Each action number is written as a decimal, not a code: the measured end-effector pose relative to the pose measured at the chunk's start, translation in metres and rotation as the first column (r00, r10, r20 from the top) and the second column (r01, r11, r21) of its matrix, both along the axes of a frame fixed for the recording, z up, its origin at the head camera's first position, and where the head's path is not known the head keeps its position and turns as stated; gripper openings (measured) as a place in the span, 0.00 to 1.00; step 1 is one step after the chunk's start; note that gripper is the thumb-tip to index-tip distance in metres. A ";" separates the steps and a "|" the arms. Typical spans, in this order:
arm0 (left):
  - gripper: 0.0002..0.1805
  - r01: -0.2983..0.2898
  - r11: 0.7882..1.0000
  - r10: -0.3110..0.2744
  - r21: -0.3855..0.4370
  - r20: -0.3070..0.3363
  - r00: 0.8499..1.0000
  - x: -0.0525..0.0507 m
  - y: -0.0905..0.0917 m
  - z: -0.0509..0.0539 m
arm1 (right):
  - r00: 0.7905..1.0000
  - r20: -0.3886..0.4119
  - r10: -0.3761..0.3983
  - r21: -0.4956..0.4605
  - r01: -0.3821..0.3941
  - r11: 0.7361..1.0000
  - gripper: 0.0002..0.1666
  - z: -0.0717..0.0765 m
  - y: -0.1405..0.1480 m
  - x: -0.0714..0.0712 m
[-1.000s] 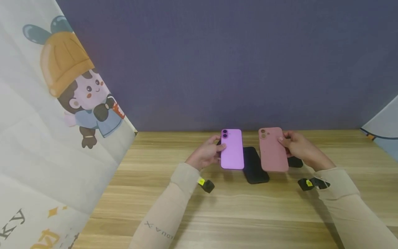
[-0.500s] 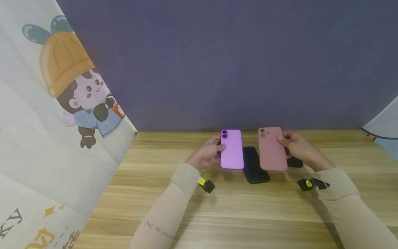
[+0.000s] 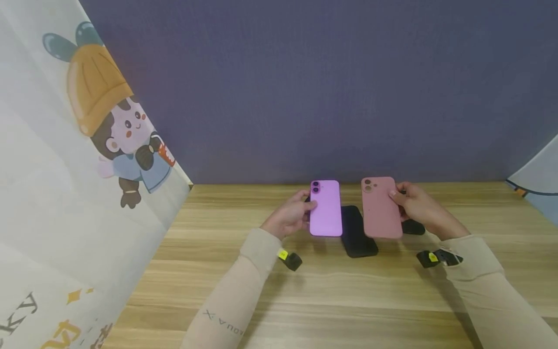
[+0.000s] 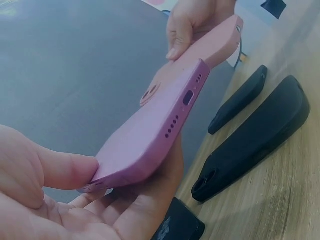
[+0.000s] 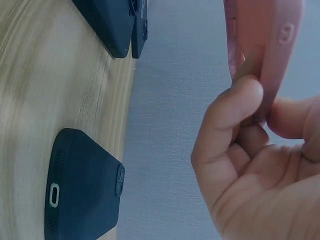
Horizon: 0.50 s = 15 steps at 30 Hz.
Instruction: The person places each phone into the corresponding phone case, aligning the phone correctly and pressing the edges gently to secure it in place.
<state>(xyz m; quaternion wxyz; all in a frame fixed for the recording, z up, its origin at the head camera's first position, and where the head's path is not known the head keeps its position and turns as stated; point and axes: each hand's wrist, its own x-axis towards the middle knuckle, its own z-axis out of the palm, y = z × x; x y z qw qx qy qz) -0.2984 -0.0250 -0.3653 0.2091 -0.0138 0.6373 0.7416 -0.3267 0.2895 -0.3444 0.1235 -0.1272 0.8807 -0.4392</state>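
My left hand point(image 3: 291, 213) pinches a lilac phone point(image 3: 326, 208) at its left edge, thumb on the back. The phone is held up off the table, back and two camera lenses towards me. In the left wrist view its bottom edge shows a charging port and speaker holes. My right hand point(image 3: 418, 203) grips a pink phone case point(image 3: 381, 208) by its right edge, thumb on the outer back. Seen in the right wrist view, the case point(image 5: 285, 35) has a hollow inner side. Phone and case hang side by side with a gap between them.
A black phone case point(image 3: 357, 237) lies on the wooden table point(image 3: 340, 295) below the gap. Another black case point(image 3: 413, 227) lies partly hidden behind my right hand; a further black one point(image 4: 180, 222) is under my left. A dark blue panel point(image 3: 322, 92) stands behind the table.
The pink case has shifted very slightly up and to the left. Both hands keep their grips, and the black things on the table have not moved.
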 end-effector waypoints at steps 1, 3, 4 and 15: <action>0.19 0.001 1.000 -0.001 0.002 0.001 1.000 0.001 -0.001 0.000 | 1.000 0.001 -0.003 -0.002 0.003 1.000 0.31 -0.001 -0.001 0.002; 0.20 0.006 1.000 -0.006 0.007 0.008 1.000 0.004 -0.002 -0.001 | 1.000 0.003 -0.011 -0.006 0.011 1.000 0.31 -0.003 -0.002 0.007; 0.20 0.008 1.000 -0.008 0.010 0.010 1.000 0.005 -0.003 -0.002 | 1.000 0.005 -0.016 -0.009 0.016 1.000 0.31 -0.003 -0.003 0.010; 0.19 0.034 0.999 -0.034 0.015 0.029 0.999 0.016 -0.008 -0.005 | 0.999 0.013 -0.048 -0.020 0.049 0.999 0.30 -0.006 -0.011 0.032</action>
